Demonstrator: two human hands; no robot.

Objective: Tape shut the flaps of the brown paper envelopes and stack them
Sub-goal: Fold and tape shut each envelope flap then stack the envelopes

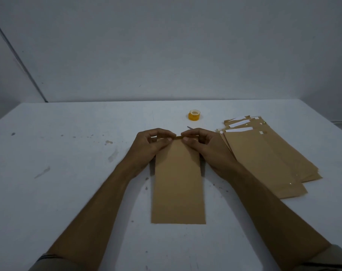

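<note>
Left hand (148, 147), right hand (206, 150) pinch one envelope (178, 182); one tape roll (194, 115).

No text can be made out anywhere tbh. Faint marks are seen on the yellow tape roll (194, 115), but too blurred to be read.

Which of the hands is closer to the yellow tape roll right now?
Right. The right hand pinches the top edge of the envelope, just this side of the tape roll; the left hand pinches that edge too, farther off to the roll's left.
</note>
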